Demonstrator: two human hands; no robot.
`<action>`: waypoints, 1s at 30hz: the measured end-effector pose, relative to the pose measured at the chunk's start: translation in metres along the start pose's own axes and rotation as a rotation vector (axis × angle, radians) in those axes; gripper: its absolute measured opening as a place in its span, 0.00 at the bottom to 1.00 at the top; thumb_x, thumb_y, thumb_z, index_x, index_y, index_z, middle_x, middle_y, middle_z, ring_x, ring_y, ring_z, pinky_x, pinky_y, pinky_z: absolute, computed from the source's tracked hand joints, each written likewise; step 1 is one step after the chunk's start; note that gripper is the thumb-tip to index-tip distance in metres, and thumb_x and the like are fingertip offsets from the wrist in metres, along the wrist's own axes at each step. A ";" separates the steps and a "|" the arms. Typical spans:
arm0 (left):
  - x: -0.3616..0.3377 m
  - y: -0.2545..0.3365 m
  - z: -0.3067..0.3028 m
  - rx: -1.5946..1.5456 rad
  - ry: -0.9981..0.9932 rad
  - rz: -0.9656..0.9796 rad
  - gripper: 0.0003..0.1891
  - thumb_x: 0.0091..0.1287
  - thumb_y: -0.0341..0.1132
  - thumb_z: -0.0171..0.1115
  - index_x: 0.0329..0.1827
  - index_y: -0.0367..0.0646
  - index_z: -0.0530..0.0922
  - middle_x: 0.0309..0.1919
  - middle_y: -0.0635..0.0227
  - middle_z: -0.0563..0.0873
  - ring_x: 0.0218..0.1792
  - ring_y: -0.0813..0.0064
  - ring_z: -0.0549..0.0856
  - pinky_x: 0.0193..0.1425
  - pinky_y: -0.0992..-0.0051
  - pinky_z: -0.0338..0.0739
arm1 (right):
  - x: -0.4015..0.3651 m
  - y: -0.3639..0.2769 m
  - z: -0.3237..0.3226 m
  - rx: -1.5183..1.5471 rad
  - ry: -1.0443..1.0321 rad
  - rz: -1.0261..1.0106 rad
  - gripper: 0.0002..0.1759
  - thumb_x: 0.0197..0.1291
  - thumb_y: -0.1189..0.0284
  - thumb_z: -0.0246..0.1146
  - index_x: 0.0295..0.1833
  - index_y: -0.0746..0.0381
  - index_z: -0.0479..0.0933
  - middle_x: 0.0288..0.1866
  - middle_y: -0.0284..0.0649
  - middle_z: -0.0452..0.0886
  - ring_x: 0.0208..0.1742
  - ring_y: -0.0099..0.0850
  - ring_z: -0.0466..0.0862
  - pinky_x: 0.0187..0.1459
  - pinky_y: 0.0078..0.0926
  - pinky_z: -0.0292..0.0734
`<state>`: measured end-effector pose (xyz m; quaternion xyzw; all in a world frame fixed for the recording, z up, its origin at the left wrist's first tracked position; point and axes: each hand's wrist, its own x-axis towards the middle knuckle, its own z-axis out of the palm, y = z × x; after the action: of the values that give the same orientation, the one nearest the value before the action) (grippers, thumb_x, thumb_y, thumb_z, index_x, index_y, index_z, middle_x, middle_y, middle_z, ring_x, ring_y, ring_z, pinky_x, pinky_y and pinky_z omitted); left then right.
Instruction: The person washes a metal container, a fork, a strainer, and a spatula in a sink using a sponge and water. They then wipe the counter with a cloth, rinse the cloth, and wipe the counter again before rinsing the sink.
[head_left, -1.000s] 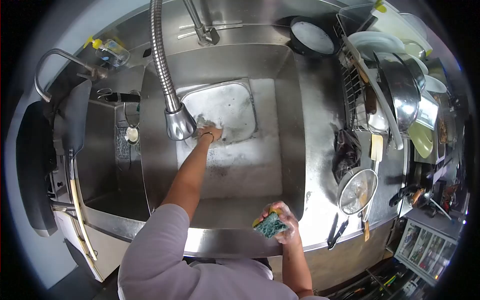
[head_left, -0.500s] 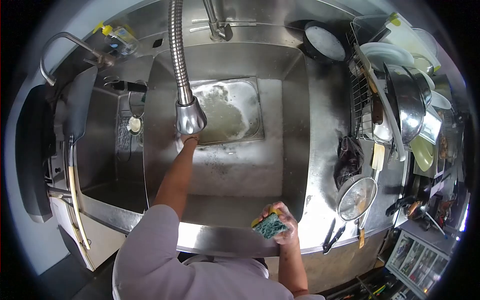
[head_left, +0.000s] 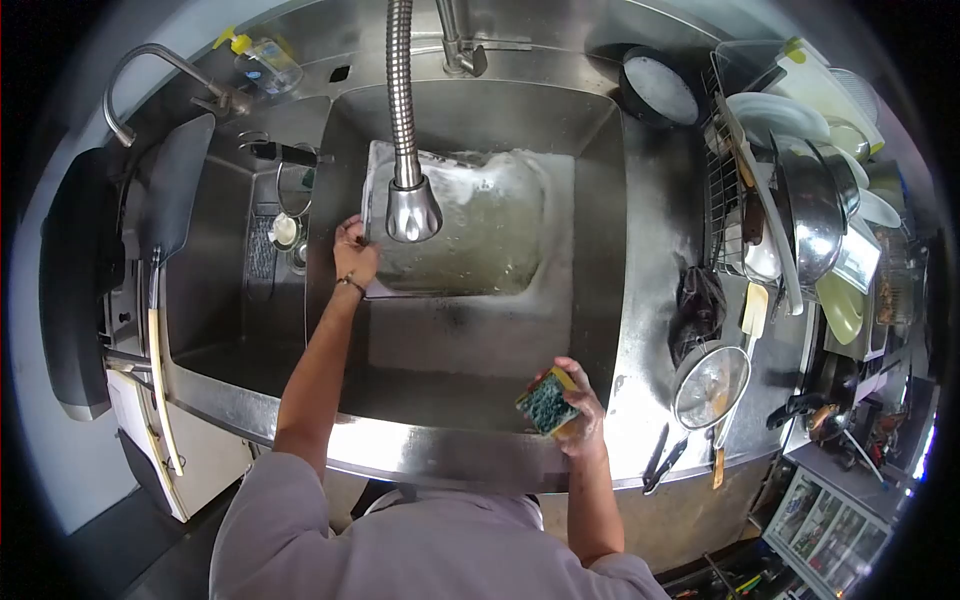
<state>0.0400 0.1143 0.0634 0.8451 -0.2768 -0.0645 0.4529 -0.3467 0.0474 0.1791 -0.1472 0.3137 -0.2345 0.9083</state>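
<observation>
A rectangular metal tray with soapy water in it lies in the large steel sink. My left hand grips the tray's left edge, its fingers closed round the rim. Over the sink's front right part, my right hand holds a green and yellow sponge, dark scouring side facing up. The spray head of a flexible metal tap hangs above the tray, just right of my left hand.
A smaller basin with a grater is at left. A dark bowl of suds stands back right, near a dish rack full of dishes. A strainer and knives lie on the right counter.
My left hand has moved back and left from beneath the spray head to the tray's left edge, and the tray looks shifted or tilted. My right hand with the sponge is slightly further forward.
</observation>
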 end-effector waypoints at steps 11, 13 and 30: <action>-0.034 0.108 -0.105 0.187 -0.063 0.103 0.15 0.39 0.13 0.54 0.31 0.37 0.77 0.58 0.55 0.70 0.55 0.58 0.75 0.50 0.71 0.74 | 0.062 -0.031 0.012 -1.037 0.267 -0.245 0.21 0.51 0.77 0.55 0.54 0.66 0.66 0.47 0.43 0.72 0.48 0.31 0.73 0.51 0.24 0.66; -0.043 0.123 -0.118 0.236 -0.016 0.223 0.15 0.38 0.13 0.53 0.30 0.36 0.77 0.58 0.55 0.71 0.55 0.57 0.75 0.51 0.72 0.73 | 0.068 -0.035 0.020 -1.237 0.341 -0.303 0.20 0.52 0.76 0.56 0.53 0.67 0.68 0.48 0.43 0.73 0.50 0.30 0.72 0.53 0.24 0.64; -0.134 0.151 -0.149 0.439 0.055 0.063 0.08 0.42 0.13 0.55 0.24 0.32 0.72 0.57 0.48 0.71 0.49 0.56 0.78 0.35 0.75 0.74 | 0.364 -0.014 -0.073 -1.949 0.630 -0.158 0.26 0.49 0.66 0.55 0.54 0.67 0.71 0.62 0.55 0.64 0.62 0.49 0.65 0.61 0.45 0.60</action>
<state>-0.0809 0.2276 0.2519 0.9157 -0.2981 0.0345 0.2673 -0.1457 -0.1616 -0.0524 -0.7728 0.5813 0.0349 0.2525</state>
